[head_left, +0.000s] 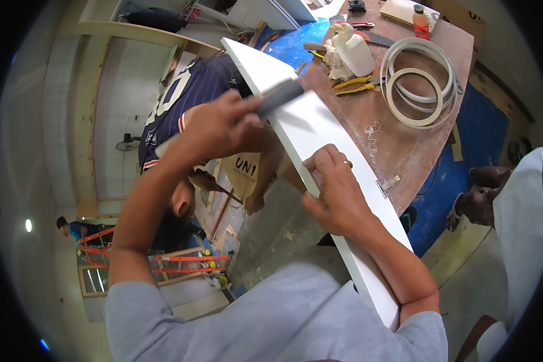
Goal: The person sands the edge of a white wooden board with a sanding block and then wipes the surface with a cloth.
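Across my front, a long white board [320, 130] slants from the upper middle to the lower right, overlapping the table's near edge. My left hand [220, 123] is closed around a dark grey, flat, blurred tool [280, 98], whose kind I cannot make out. The tool is over the board's far part; whether it touches the surface cannot be told. A pale end, perhaps of the same tool, shows behind my left wrist. My right hand [338, 190] grips the board's middle, fingers bent on its top face and thumb at the left edge.
The brown table [398, 145] carries pliers [357, 89], a white bottle [355, 54], coiled strips [437, 66] and an orange bottle [420, 24]. A person in a dark striped jersey [184, 102] bends close at left. Another stands by an orange ladder [93, 256]. Someone's legs [479, 193] are at right.
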The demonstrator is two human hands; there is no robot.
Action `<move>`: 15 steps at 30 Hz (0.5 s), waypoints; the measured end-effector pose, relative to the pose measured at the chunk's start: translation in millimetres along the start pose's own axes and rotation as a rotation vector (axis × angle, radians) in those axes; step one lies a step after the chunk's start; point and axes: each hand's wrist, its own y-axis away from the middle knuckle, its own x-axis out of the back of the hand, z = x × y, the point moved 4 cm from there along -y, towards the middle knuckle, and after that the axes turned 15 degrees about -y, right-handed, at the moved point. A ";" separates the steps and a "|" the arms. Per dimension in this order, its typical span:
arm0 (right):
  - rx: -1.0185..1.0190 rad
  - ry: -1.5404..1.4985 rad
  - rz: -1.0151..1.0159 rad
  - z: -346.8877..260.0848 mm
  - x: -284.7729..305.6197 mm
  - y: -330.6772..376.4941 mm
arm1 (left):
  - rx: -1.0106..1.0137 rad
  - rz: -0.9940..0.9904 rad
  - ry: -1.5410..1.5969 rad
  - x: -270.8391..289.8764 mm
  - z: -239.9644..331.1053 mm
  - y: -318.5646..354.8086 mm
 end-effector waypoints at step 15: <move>-0.017 -0.089 -0.060 1.9 -8.0 5.7 | 0.078 -0.052 -0.135 -66.3 -108.8 -69.7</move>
